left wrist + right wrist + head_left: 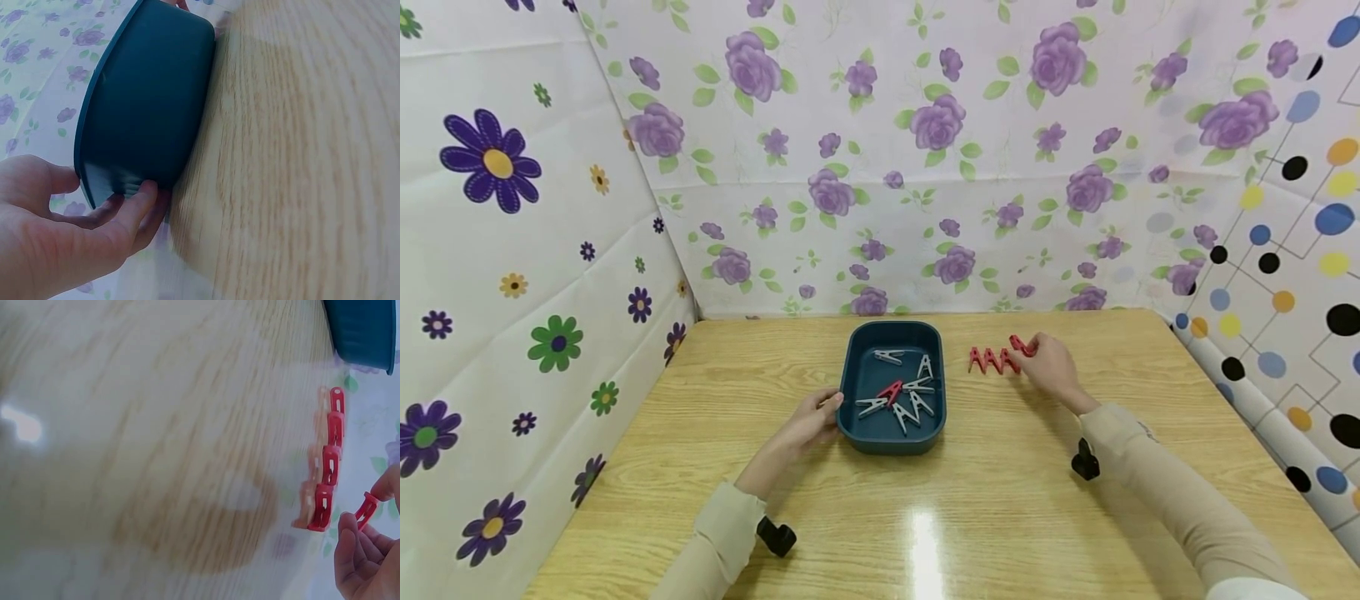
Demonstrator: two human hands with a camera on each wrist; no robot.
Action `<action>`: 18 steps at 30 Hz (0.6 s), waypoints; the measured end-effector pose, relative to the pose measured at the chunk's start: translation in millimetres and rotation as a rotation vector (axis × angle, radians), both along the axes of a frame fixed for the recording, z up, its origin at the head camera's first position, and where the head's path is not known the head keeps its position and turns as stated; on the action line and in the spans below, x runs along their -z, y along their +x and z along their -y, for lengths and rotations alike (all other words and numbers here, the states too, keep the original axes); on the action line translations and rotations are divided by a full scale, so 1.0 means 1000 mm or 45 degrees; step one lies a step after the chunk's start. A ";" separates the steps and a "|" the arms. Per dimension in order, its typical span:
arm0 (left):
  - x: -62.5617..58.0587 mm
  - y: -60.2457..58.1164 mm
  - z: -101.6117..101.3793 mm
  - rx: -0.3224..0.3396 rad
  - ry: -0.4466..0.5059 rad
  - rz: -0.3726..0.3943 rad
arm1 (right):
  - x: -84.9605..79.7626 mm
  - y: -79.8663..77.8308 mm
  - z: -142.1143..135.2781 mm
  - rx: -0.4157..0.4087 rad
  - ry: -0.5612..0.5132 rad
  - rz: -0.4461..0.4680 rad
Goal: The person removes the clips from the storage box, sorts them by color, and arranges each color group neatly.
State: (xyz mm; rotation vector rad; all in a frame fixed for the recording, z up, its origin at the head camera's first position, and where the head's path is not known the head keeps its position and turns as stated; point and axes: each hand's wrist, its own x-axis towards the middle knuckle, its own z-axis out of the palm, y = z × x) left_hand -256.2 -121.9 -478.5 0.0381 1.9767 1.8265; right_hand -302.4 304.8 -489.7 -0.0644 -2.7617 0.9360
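Note:
A dark blue plastic bin (891,446) stands on the table. Inside it lie several pale grey clothespins (889,357) and one red clothespin (891,392). At the bin's left side, my left hand (808,421) grips the wall; in the left wrist view the thumb touches the rim and the fingers (140,203) curl against the outside. To the right of the bin, red clothespins (330,464) form a row. Just beyond the row's right end, my right hand (1051,367) pinches another red clothespin (365,509) between thumb and fingers, held apart from the row.
The wood-grain table (760,358) reaches back to a wall covering with purple flowers (940,125). Patterned sheets hang at left and right. A black wrist camera (777,536) sits below the left sleeve, another black camera (1085,460) below the right.

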 end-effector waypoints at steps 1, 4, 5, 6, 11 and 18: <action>0.000 0.000 0.000 -0.002 -0.001 -0.001 | 0.001 0.000 -0.001 0.009 0.007 0.005; 0.001 0.000 0.000 -0.007 -0.003 -0.009 | 0.001 0.000 -0.004 0.018 0.035 0.019; 0.001 0.000 0.000 -0.009 -0.003 -0.011 | 0.001 0.000 -0.005 0.020 0.044 0.021; 0.001 0.000 0.000 -0.011 -0.005 -0.014 | 0.001 0.001 -0.005 0.021 0.046 0.021; 0.001 0.000 0.001 -0.012 -0.006 -0.015 | 0.000 0.002 -0.008 0.039 0.068 0.028; 0.001 0.000 0.001 -0.016 -0.011 0.003 | 0.000 0.004 -0.013 0.078 0.099 0.078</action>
